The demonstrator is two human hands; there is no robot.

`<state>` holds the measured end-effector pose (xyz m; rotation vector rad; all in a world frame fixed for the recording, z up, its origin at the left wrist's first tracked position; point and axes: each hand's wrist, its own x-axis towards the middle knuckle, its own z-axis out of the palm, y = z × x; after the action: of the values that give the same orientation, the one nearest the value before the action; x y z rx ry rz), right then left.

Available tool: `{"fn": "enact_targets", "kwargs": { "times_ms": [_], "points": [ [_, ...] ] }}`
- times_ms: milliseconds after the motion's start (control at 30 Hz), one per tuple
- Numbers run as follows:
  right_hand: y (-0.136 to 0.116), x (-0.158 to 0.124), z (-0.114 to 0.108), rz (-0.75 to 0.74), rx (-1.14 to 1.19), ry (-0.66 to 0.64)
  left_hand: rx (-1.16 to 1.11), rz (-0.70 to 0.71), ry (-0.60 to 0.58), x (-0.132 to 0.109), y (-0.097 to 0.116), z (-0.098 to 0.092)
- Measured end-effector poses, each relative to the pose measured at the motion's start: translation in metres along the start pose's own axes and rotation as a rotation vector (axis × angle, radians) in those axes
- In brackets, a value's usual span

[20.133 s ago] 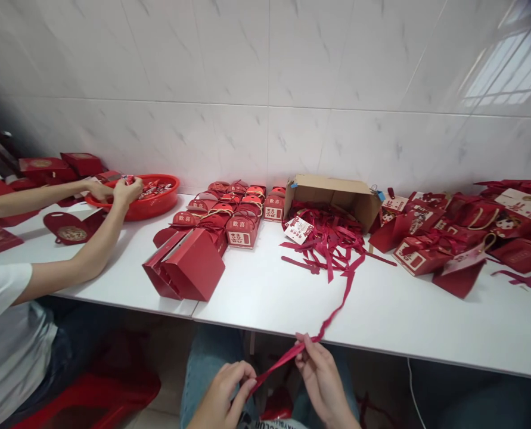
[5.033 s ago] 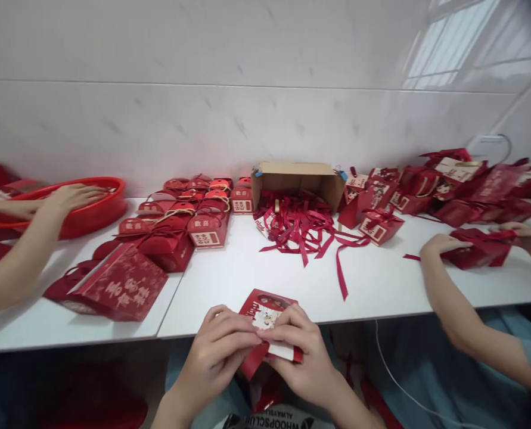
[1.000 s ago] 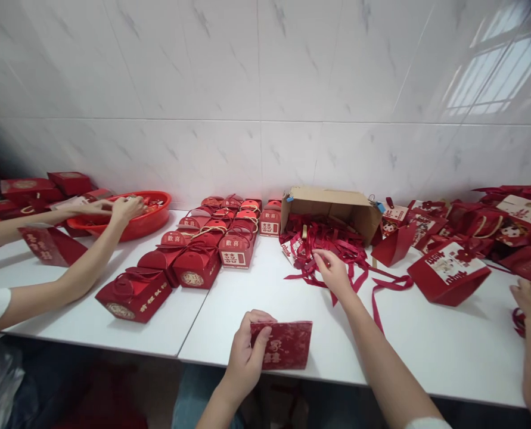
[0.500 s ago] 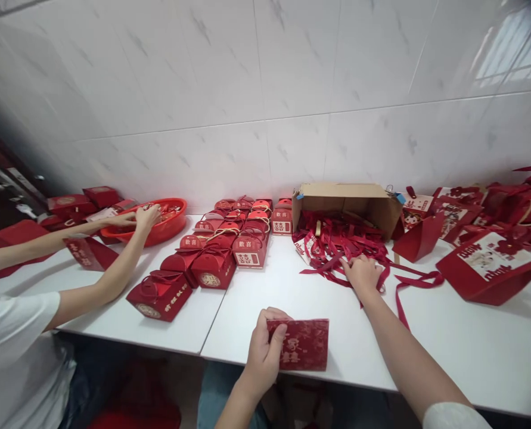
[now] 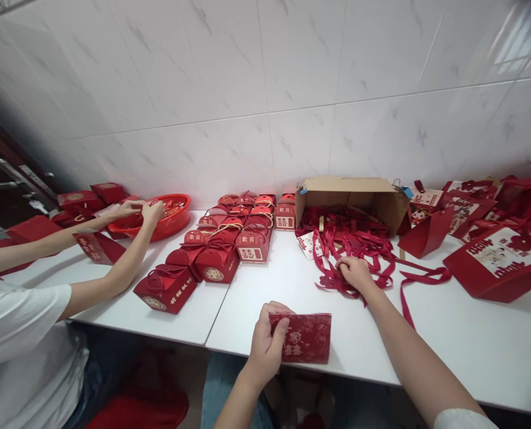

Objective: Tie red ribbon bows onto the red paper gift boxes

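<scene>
My left hand [image 5: 267, 342] is grasping a flat red packet [image 5: 307, 338] by its left end, the thumb pressing on the printed face and the fingers wrapping behind. The packet is hovering over the table's front edge, in front of the cardboard box [image 5: 352, 185] and well apart from it; pale characters are showing on its face.

My right hand [image 5: 356, 275] is reaching to the heap of dark red ribbons [image 5: 357, 238], just in front of the cardboard box. Its fingers are curling at the near side of the heap, but I cannot tell whether they are pinching a ribbon. The heap is spilling out of the box's open side onto the white table [image 5: 453, 351], and one loose ribbon [image 5: 407, 307] is trailing forward to the right of the box.

A white printed tag [image 5: 307, 244] is lying at the box's front left corner. To the left of the box, small red boxes [image 5: 252, 247] are standing in close rows, some with cords on top. Farther left of it, another person's hands [image 5: 152, 211] are working over a red basin [image 5: 176, 225]. To the box's right, a red box with a white label [image 5: 500, 259] is resting near other red packages [image 5: 464, 208].
</scene>
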<state>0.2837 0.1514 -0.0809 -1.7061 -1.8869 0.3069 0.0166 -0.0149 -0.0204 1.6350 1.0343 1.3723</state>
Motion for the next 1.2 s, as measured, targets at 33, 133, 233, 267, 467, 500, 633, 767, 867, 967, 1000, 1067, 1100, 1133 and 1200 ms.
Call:
{"fn": "enact_targets", "kwargs": {
  "times_ms": [33, 133, 233, 267, 467, 500, 633, 767, 867, 967, 1000, 1067, 1100, 1133, 1200],
  "points": [
    [0.001, 0.000, -0.002, 0.032, 0.008, 0.022, -0.002, -0.002, 0.004, 0.000, 0.000, 0.000],
    [0.007, 0.001, -0.005, 0.114, 0.025, 0.075, -0.004, 0.000, 0.014, 0.000, 0.000, 0.000],
    [0.012, 0.002, -0.003, 0.155, 0.024, 0.092, -0.008, 0.008, 0.013, 0.000, -0.001, 0.000],
    [0.014, 0.003, -0.002, 0.166, 0.017, 0.097, -0.009, 0.010, 0.013, 0.000, -0.001, 0.000],
    [0.018, 0.006, 0.002, 0.241, -0.029, 0.141, -0.005, 0.023, 0.009, 0.002, -0.003, -0.001],
    [0.019, 0.006, 0.002, 0.247, -0.028, 0.151, -0.006, 0.026, 0.011, 0.002, -0.003, -0.001],
    [0.021, 0.007, 0.003, 0.250, -0.013, 0.194, 0.008, 0.028, 0.032, 0.004, -0.002, 0.000],
    [0.026, 0.011, 0.004, 0.245, -0.020, 0.206, 0.011, 0.039, 0.033, 0.004, -0.004, 0.000],
    [0.030, 0.013, 0.004, 0.255, -0.033, 0.200, -0.002, 0.033, 0.048, 0.005, -0.005, 0.001],
    [0.031, 0.014, 0.003, 0.262, -0.034, 0.192, -0.013, 0.004, 0.062, 0.005, -0.004, 0.001],
    [0.030, 0.014, 0.003, 0.262, -0.031, 0.191, -0.015, -0.002, 0.065, 0.005, -0.003, 0.002],
    [0.028, 0.013, 0.003, 0.257, -0.020, 0.195, -0.011, -0.006, 0.069, 0.005, 0.000, 0.002],
    [0.026, 0.013, 0.002, 0.253, -0.014, 0.198, -0.007, -0.003, 0.072, 0.005, 0.001, 0.003],
    [0.024, 0.012, 0.002, 0.250, -0.007, 0.202, -0.003, 0.001, 0.076, 0.004, 0.002, 0.003],
    [0.020, 0.011, 0.001, 0.245, 0.006, 0.210, 0.008, 0.007, 0.086, 0.003, 0.003, 0.004]
  ]
}}
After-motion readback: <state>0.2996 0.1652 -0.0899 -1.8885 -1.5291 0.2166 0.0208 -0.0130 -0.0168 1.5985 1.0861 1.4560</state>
